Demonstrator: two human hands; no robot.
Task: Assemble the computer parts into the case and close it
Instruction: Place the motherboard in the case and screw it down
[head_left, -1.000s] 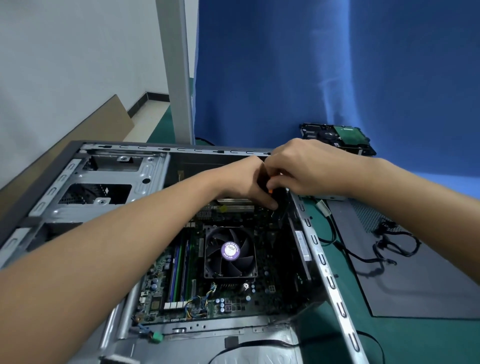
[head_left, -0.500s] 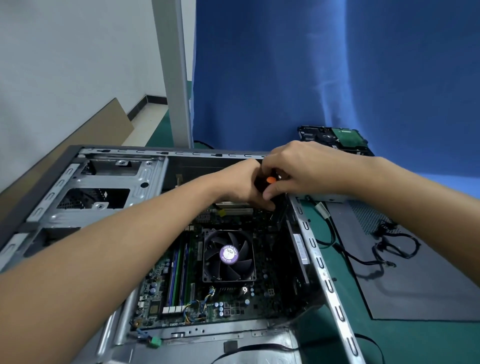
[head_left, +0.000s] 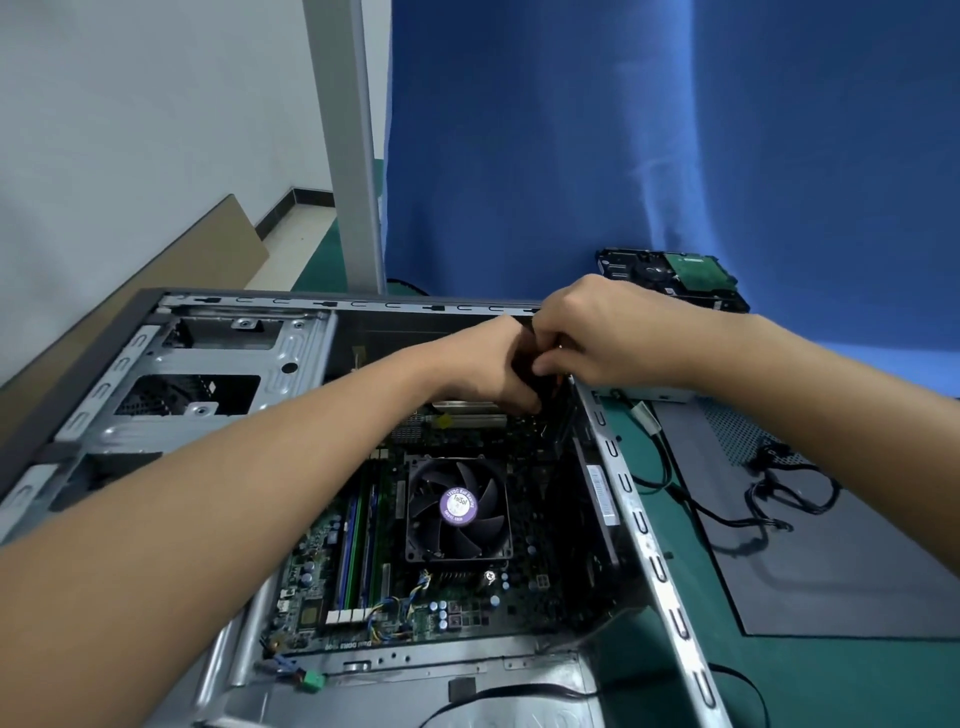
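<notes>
Huddling together just above the centre of the frame, the left hand and the right hand meet over the far right corner of the open grey sheet-metal computer case. Both sets of fingers are curled tight and clamped on a small black object with an orange fleck held between them (a tool handle or a connector, I cannot tell which).

Little has shifted over the last second. The hands have stayed at the same corner. The orange patch, which showed plainly between the knuckles half a second ago, is now nearly covered by the right thumb. The left fingertips keep pressing down toward the board's upper edge. I read this as small twisting or seating work still under way, since neither hand has let go.

Inside the case, the green motherboard lies flat in the middle of the frame. Its square black cooler fan with a round purple label sits just below the hands. At the upper right, a black hard drive with a green circuit board rests outside the case. The flat dark grey side panel lies on the green mat at the right edge, with loose black cables across it. The drive, the cables and the closing of the case appear still to come.
</notes>
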